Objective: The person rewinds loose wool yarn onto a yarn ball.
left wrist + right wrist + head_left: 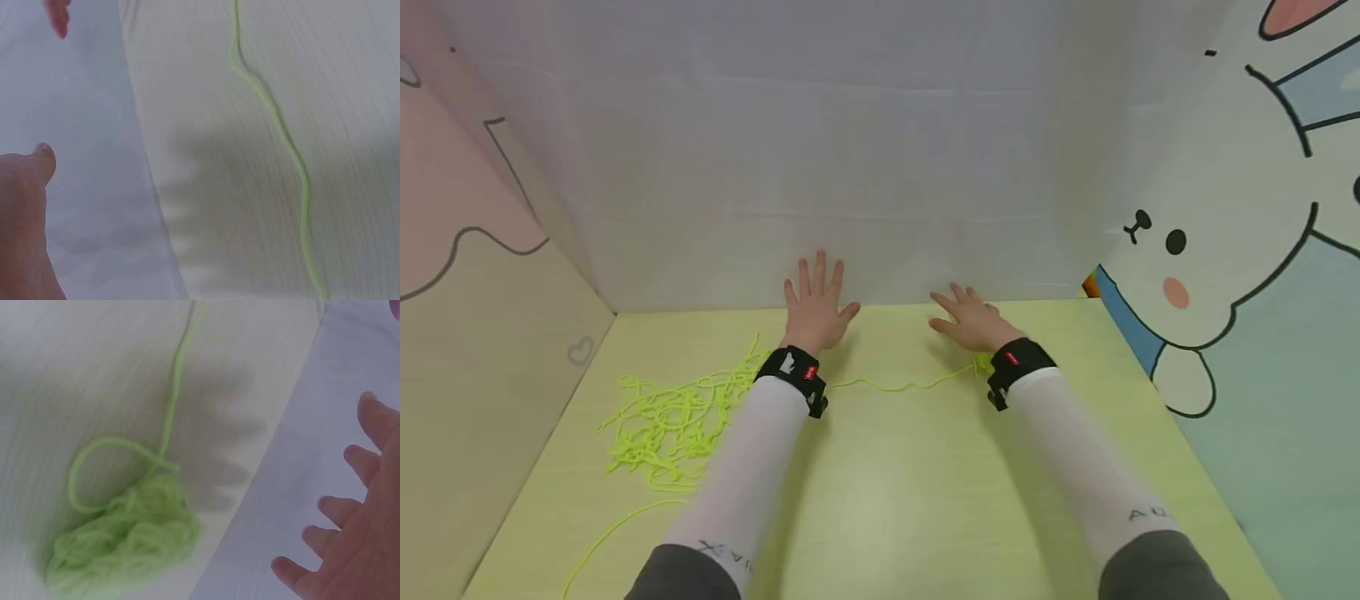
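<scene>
My left hand (814,312) is held out over the far edge of the table with its fingers straight and spread, holding nothing. To its right, my right hand (973,323) also has its fingers stretched apart and grips nothing. A small ball of yellow-green yarn (128,540) lies on the table below the right hand, mostly hidden by the wrist in the head view. From it a single yarn strand (895,389) runs left across the table beneath the left wrist. A loose tangle of the same yarn (673,421) spreads left of my left forearm.
The pale wooden table (880,500) meets a white sheet (820,150) at its back edge. A loose yarn end (606,533) trails toward the front left. Printed panels stand on both sides, the right one with a cartoon rabbit (1210,275).
</scene>
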Demonstrator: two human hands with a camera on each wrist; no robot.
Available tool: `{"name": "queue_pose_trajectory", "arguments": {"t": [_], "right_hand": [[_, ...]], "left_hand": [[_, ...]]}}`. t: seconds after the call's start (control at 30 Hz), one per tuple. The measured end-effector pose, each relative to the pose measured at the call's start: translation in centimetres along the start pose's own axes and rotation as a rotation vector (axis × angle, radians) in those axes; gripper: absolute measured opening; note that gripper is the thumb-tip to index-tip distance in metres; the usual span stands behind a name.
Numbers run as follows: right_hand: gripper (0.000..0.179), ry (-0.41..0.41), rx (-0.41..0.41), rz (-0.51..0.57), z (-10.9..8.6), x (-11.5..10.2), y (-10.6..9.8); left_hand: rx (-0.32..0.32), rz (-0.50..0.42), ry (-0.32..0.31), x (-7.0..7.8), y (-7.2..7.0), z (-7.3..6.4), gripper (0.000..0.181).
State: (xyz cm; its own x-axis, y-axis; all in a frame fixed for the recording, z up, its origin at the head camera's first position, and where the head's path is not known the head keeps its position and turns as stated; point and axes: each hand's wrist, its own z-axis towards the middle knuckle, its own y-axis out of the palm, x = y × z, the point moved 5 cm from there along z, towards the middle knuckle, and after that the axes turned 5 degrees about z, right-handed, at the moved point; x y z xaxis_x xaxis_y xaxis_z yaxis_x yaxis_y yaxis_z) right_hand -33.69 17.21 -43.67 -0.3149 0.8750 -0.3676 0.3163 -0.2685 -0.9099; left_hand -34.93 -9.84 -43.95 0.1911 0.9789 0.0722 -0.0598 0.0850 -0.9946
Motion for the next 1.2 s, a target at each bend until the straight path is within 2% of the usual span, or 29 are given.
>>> {"name": "queue_pose_trajectory", "arguments": {"t": [0.13, 0.33, 0.5, 0.7, 0.83, 0.97, 1.07, 1.2], "right_hand": [[0.060, 0.006, -0.049, 0.095, -3.1, 2.7, -0.7], [0.060, 0.056, -0.046, 0.142, -6.6, 5.7, -0.6], [0.070, 0.080, 0.003, 0.183, -8.1, 7.1, 1.0], [0.069, 0.082, 0.105, 0.208, -8.8, 8.5, 3.1], [0.059, 0.075, 0.173, 0.194, -9.0, 8.6, 3.6], [0.050, 0.054, 0.214, 0.188, -9.4, 8.2, 3.7], [0.046, 0.030, 0.242, 0.224, -9.6, 7.5, 3.6], [0.042, -0.030, 0.274, 0.330, -9.7, 5.9, 3.3]], "left_hand": [[-0.024, -0.129, 0.067, 0.4, 0.0, -1.0, 0.077], [-0.106, -0.288, 0.104, 0.4, -0.2, -3.5, 0.065], [-0.141, -0.455, 0.131, 1.1, -0.5, -5.6, 0.052], [-0.139, -0.583, 0.164, 2.7, -0.5, -7.7, 0.043], [-0.131, -0.645, 0.192, 3.8, -0.5, -8.8, 0.042], [-0.119, -0.667, 0.196, 4.7, -0.3, -9.4, 0.041], [-0.106, -0.687, 0.190, 5.4, -0.1, -9.6, 0.040], [-0.093, -0.740, 0.197, 6.6, 0.1, -9.7, 0.043]]}}
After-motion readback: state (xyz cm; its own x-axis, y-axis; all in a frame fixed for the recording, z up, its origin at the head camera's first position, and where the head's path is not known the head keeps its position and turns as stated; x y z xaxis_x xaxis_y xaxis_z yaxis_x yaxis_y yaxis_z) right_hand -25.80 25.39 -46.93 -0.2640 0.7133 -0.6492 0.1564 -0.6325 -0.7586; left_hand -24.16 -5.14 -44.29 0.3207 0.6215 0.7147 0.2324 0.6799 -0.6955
